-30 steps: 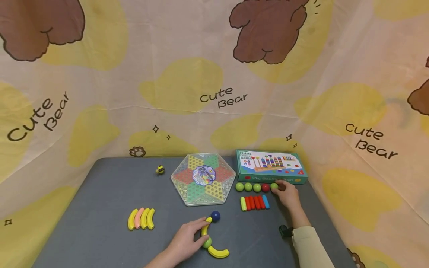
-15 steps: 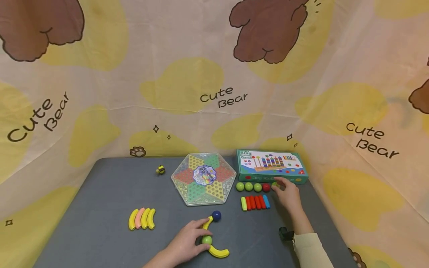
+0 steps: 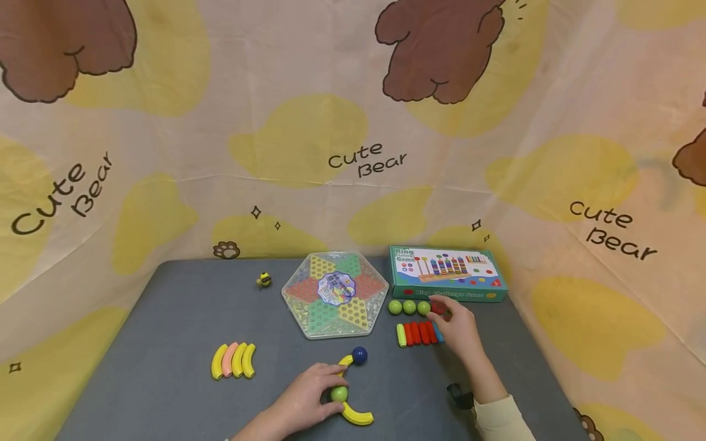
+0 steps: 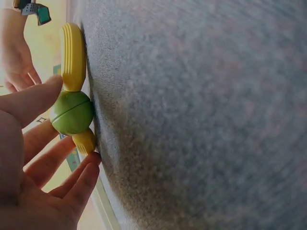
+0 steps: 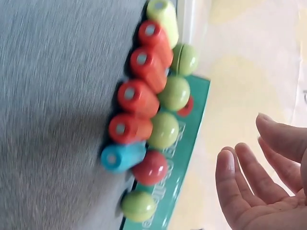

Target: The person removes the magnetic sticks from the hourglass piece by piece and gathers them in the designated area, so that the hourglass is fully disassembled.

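Observation:
My left hand (image 3: 306, 395) holds a chain of toy pieces on the dark table, thumb and fingers around its green ball (image 3: 339, 394). A curved yellow stick (image 3: 357, 418) joins the ball on the near side; another yellow stick (image 3: 346, 359), partly behind the fingers, leads to a blue ball (image 3: 360, 355). In the left wrist view the green ball (image 4: 72, 112) sits between two yellow sticks, fingertips at the lower one. My right hand (image 3: 460, 327) hovers near the red ball (image 5: 149, 167), fingers apart and nothing between them. A green ball (image 5: 138, 206) lies beside the red one.
More green balls (image 3: 409, 307) line up before a green game box (image 3: 448, 272). Short red sticks (image 3: 416, 334) lie nearer, between a yellow-green and a blue one. A hexagonal board (image 3: 334, 295), a small bee figure (image 3: 265, 279) and several curved sticks (image 3: 236, 360) lie further left.
My right hand has moved left from the end green ball to over the red ball. Under my left hand, the chain has turned slightly, its blue ball shifting right.

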